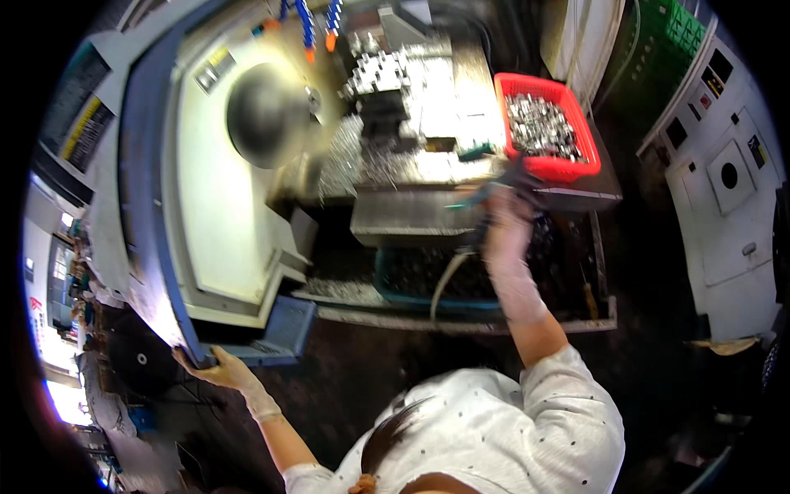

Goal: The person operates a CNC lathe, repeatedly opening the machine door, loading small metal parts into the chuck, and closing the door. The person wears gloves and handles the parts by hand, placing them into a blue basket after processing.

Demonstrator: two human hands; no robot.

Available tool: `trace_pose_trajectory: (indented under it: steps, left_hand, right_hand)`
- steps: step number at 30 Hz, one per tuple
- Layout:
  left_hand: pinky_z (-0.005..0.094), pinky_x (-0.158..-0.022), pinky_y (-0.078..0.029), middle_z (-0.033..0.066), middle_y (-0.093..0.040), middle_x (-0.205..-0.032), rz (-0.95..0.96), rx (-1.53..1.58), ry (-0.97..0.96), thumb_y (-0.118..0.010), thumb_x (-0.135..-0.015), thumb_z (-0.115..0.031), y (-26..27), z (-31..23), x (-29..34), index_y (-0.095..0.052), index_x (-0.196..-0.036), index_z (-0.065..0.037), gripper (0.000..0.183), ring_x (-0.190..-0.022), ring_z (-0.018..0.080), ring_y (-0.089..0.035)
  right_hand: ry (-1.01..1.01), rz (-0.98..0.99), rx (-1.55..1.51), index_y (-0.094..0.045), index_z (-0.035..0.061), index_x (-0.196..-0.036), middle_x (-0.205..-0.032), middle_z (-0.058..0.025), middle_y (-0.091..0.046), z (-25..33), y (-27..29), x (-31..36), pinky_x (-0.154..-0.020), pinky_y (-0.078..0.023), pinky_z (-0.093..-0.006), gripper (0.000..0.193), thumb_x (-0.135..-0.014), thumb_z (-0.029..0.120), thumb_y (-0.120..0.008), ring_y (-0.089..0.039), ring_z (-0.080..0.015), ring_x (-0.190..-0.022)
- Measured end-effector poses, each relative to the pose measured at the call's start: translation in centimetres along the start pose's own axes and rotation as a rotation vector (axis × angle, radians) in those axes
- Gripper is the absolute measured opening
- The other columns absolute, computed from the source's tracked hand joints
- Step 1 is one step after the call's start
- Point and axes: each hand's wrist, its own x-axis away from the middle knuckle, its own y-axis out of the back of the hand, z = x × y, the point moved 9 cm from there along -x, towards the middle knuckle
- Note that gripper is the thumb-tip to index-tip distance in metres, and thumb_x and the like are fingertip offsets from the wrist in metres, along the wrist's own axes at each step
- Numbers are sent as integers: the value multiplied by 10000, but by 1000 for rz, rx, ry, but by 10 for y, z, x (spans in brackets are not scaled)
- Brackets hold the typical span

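Two gloved hands: left hand grips machine door; right hand fingers clamp air hose.

Your gloved left hand grips the blue edge of the lathe door. Your right hand holds a hosed air gun (blurred) beside the red basket of metal parts.

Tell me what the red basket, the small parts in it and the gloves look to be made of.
Red basket: likely moulded plastic, going by its even bright colour and latticed wall. Parts inside: probably bare metal, silvery and glinting. Gloves on the left hand and right hand: seemingly thin pale fabric or rubber; the blur leaves it open.
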Motion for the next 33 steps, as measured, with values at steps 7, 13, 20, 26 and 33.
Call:
trace_pose_trajectory:
  steps: [7,13,20,26,33]
  left_hand:
    - [356,-861,-267,152,-322,-1092,17,-33,88,-444,-586,81,-1,-8,-4,-262,-1085,8,537,-1011,260,-333]
    - [330,-835,-289,138,-337,-1072,-17,26,122,-450,-583,73,10,16,1,-269,-1083,-2,537,-967,242,-367]
    - [355,-882,-227,153,-255,-1151,29,60,101,-418,-564,114,2,7,-5,-242,-1093,-13,572,-1052,255,-287]
    - [328,-816,-313,145,-345,-1069,-39,93,81,-435,-574,60,4,3,-2,-269,-1078,6,533,-945,246,-388]
    - [332,-841,-285,146,-338,-1073,-24,45,72,-426,-589,87,8,5,2,-251,-1089,7,536,-969,241,-368]
  right_hand:
    - [-680,-497,464,-467,21,-864,-682,-105,-512,-79,294,100,-522,-428,-295,269,-695,229,-498,-502,-214,-577]
    - [191,214,1465,-442,6,-903,-888,-149,-466,-98,154,66,-694,-371,-345,343,-629,186,-541,-450,-274,-813]
    - [-392,827,1701,-428,24,-926,-891,-124,-459,-263,91,69,-681,-390,-345,308,-664,166,-506,-457,-262,-809]
    - [-586,823,1635,-416,39,-944,-895,-102,-452,-280,109,68,-670,-406,-346,280,-694,149,-476,-463,-252,-806]
    - [-1233,11,-5,-371,43,-989,-933,-93,-424,-237,83,132,-685,-416,-391,281,-725,108,-438,-462,-282,-808]
